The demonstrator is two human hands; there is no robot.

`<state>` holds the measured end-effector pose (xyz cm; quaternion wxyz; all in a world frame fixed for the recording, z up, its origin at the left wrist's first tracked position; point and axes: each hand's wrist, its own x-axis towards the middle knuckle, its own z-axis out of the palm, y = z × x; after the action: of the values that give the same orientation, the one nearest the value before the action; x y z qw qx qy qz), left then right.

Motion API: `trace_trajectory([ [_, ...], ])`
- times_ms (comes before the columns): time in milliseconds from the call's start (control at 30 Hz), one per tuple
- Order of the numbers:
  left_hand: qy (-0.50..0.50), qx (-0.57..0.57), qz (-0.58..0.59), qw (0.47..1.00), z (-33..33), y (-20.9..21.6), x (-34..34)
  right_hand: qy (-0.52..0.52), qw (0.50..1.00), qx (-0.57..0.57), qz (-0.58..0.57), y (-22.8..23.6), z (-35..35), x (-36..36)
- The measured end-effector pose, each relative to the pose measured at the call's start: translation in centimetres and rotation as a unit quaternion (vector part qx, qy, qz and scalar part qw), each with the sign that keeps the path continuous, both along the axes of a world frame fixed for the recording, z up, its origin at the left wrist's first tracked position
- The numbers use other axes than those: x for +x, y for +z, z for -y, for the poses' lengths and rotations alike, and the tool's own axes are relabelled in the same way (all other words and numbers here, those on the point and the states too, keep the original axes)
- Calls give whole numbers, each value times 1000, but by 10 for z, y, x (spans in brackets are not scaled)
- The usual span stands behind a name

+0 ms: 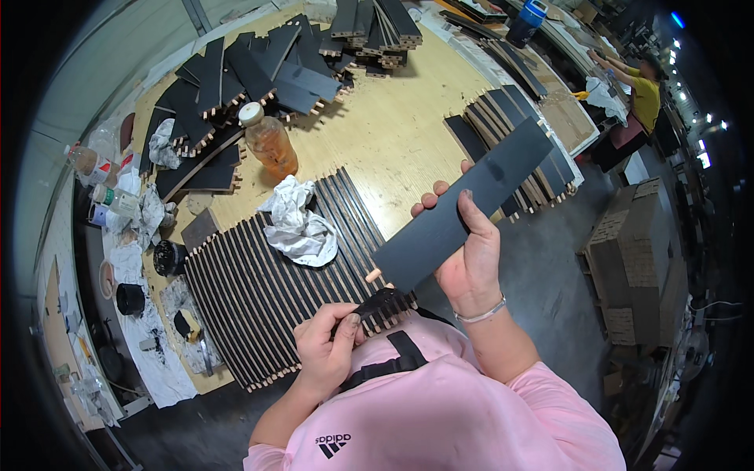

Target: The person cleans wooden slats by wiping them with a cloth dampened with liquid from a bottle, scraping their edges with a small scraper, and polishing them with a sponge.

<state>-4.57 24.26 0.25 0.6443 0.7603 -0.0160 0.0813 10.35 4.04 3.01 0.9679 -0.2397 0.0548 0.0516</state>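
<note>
My right hand [474, 263] grips a flat black board [463, 212], thumb on its upper face and fingertips around the far edge. Pale wooden dowels stick out of the board's lower end. Lower and to the left, my left hand [326, 341] is closed on what looks like a black-stained brush [383, 308] with a row of short pale tufts. The brush is close to the board's lower end; whether they touch I cannot tell. Beside them, many black slats [251, 306] stand on edge in a tight row, with a crumpled white rag [300, 224] on top.
Black doweled boards [251, 71] are heaped at the back left, and more [495, 125] lie at the right edge. A bottle of amber liquid [271, 145] stands between them. Black pots [169, 257] are at the left. Another person [646, 102] works at the far right, near cardboard stacks [636, 259].
</note>
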Motion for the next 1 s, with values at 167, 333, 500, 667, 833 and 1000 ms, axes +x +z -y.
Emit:
trace_trajectory([
  [167,62,-29,6,998,-12,2,6,9,1000,7,15,-1,5,-3],
  [333,65,-30,-9,997,-15,5,7,13,1000,20,-3,2,3,-6],
  [500,70,-37,-4,997,-14,0,10,25,999,37,0,3,1,-8],
  [667,68,-28,-11,997,-15,3,7,29,999,41,-5,-1,3,-11],
  [833,62,-32,-9,998,-15,4,7,51,997,51,20,-2,8,-12],
  [1000,57,-28,-5,998,-13,6,7,51,997,48,25,-4,11,-14],
])
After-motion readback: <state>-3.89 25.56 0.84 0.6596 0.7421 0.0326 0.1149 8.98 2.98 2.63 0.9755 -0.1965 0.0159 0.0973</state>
